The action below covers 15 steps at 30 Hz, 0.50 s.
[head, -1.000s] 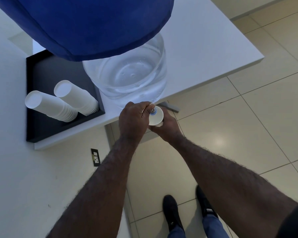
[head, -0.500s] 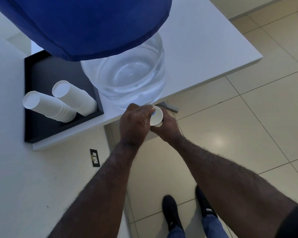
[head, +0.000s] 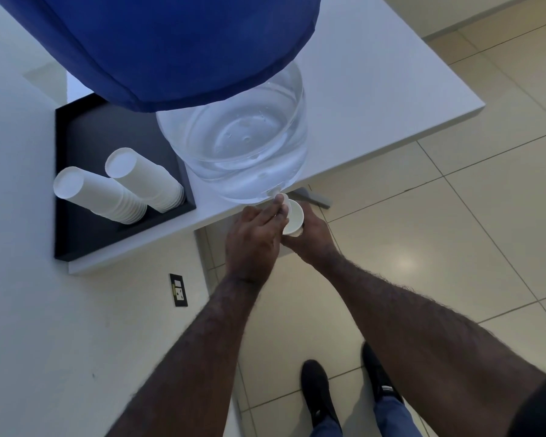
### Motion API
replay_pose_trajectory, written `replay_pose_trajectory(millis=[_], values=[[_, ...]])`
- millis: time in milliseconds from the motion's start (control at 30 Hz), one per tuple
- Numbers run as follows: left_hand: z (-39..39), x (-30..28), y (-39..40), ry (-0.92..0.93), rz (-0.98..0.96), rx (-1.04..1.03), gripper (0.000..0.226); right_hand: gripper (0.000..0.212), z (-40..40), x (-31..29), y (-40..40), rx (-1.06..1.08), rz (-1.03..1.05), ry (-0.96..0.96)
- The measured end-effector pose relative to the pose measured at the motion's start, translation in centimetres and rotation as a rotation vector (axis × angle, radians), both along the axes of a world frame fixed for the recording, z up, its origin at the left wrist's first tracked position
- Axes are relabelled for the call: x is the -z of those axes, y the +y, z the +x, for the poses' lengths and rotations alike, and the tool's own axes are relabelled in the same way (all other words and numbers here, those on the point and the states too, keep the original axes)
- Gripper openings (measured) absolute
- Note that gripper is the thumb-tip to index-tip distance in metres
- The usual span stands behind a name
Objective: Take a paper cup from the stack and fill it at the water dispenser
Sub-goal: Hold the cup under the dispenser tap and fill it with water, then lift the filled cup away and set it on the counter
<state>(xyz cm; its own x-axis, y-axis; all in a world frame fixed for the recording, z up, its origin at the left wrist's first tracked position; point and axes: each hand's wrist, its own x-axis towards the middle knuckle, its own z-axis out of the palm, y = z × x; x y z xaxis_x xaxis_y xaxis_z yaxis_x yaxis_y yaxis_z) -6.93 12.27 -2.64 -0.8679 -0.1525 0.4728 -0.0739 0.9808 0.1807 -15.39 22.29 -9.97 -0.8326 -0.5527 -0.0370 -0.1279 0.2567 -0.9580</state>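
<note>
A clear water jug (head: 243, 143) under a blue cover (head: 171, 42) stands at the white table's front edge. Its small tap (head: 278, 195) juts out over the floor. My right hand (head: 311, 236) holds a white paper cup (head: 294, 217) just below the tap. My left hand (head: 254, 239) reaches up with its fingertips on the tap and hides part of the cup. Two stacks of white paper cups (head: 108, 193) (head: 148, 181) lie tilted on a black tray (head: 76, 143) to the left.
The white table (head: 375, 74) ends just behind my hands. A wall with a black socket (head: 178, 290) runs along the left. Tiled floor (head: 454, 216) spreads to the right, and my two black shoes (head: 319, 392) stand below.
My left hand's fingers have stretched out and up along the tap instead of curling over it. The cup stays under the tap in my right hand. The view has shifted slightly.
</note>
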Motion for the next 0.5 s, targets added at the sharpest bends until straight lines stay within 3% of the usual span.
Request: replay_pose_trajectory(millis=[500], values=[[0.2,-0.8,0.7,-0.026,0.132,-0.046,0.025,0.059,0.6,1.5,2.9,0.033,0.11,-0.022]])
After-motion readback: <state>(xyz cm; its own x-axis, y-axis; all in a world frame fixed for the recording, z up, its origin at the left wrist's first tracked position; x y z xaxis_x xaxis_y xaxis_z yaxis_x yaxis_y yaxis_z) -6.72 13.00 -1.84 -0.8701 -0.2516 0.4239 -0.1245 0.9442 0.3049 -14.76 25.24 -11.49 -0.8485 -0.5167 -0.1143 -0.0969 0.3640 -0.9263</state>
